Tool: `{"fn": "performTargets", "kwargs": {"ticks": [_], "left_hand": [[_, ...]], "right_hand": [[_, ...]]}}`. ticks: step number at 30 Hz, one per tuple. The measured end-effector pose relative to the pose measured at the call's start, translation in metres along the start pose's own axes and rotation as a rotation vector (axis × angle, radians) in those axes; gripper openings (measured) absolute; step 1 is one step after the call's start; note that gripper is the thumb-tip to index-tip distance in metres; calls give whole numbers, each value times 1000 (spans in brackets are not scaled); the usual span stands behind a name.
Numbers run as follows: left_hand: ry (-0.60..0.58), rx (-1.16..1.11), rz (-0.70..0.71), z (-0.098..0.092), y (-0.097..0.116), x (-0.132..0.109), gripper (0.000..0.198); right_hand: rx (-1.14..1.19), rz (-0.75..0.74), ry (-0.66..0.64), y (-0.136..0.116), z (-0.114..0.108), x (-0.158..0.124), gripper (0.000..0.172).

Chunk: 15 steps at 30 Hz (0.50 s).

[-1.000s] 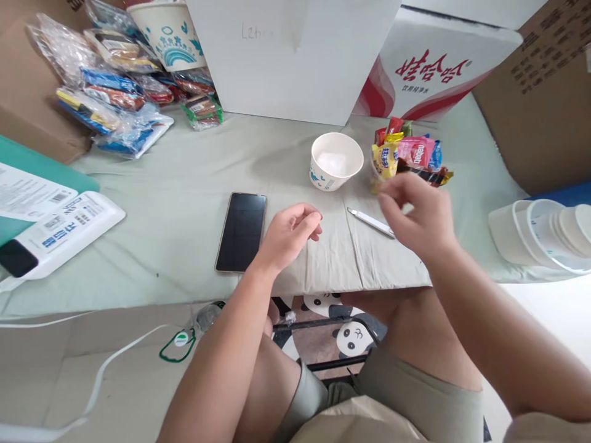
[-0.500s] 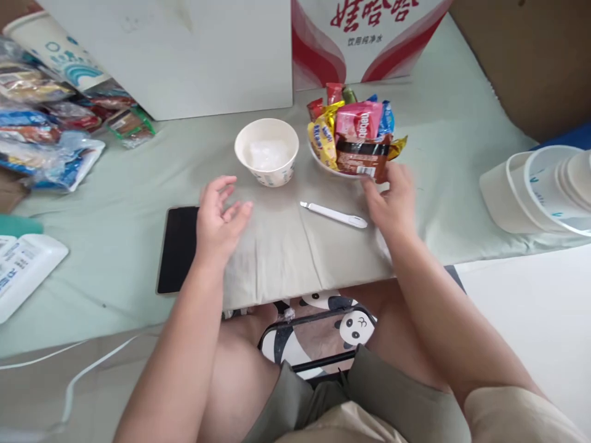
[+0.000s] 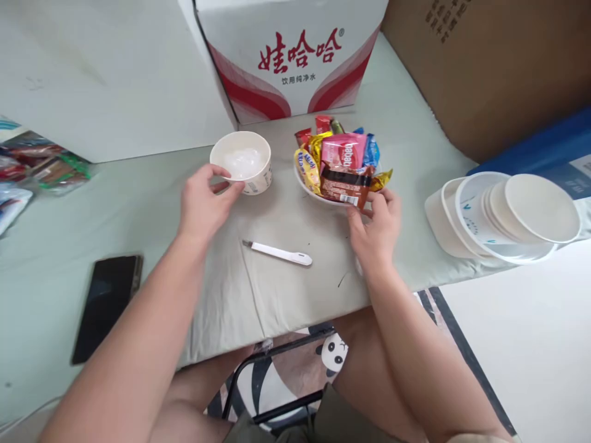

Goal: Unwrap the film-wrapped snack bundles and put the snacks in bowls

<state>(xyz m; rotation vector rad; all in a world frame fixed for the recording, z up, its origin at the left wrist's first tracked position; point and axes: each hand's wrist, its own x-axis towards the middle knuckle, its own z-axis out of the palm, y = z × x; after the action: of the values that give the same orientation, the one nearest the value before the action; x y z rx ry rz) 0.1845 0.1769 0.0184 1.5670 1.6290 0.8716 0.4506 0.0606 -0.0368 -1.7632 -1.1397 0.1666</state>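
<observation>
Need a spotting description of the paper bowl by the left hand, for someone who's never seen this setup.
Find the white box with red lettering at the back. Just in front of its lower left corner stands the paper bowl, the left hand at its near side. Unlike the snack bowl to its right, heaped with bright wrappers, it shows only whitish inside.

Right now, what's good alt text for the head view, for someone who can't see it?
The left hand touches a paper bowl and the right hand touches a heaped bowl of wrapped snacks on a cloth-covered table. A slim white tool lies nearer the camera, a phone to the left, stacked containers to the right.
</observation>
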Motion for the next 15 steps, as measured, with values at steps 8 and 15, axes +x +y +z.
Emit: {"fn": "performTargets", "kwargs": {"ticks": [8,15], "left_hand": [[-23,108,274,124,71,70,18],[-174,-43,210,237,140,126,20]], "right_hand": [[-43,131,198,26,-45,8,25],[-78,153,204,26,-47,14,19]]}}
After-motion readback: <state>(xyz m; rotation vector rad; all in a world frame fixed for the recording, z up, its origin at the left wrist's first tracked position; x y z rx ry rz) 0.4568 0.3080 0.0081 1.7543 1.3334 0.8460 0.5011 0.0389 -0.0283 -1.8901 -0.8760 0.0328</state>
